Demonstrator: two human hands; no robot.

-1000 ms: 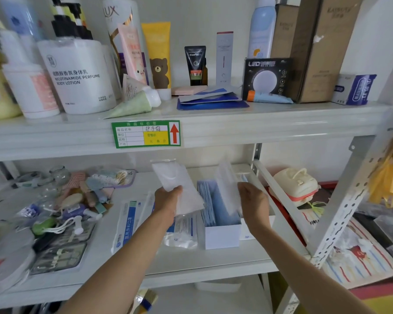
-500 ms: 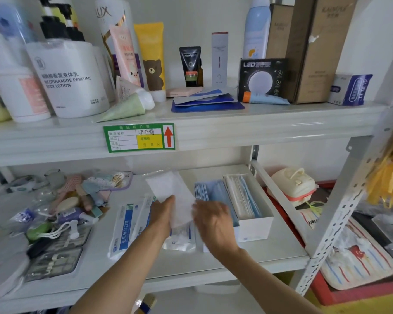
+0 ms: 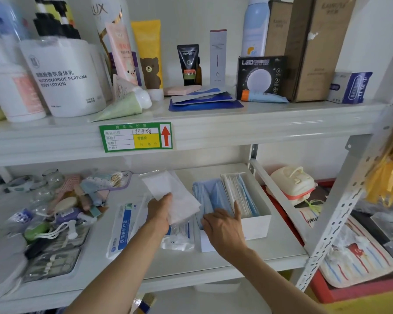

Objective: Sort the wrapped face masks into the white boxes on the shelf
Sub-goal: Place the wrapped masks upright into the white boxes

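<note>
The left hand (image 3: 159, 214) reaches in from the lower edge with the forearm angled up toward one o'clock, fingers and thumb pinched on the lower edge of a white wrapped face mask (image 3: 171, 196), a flat, soft rectangle in crinkly clear film held tilted above the shelf. At its three o'clock, the right hand (image 3: 222, 225) lies palm-down with fingers loosely spread and gripping nothing, the index finger pointing up between the packs in the white box (image 3: 256, 225). That box is an open, stiff cardboard carton; blue masks stand on edge in its left part, and paler wrapped ones in its right. Under the left hand lie flat glossy mask packets (image 3: 123, 230) with blue printing. At nine o'clock, small toiletries (image 3: 61, 207) crowd the smooth white metal lower shelf (image 3: 270, 248).
</note>
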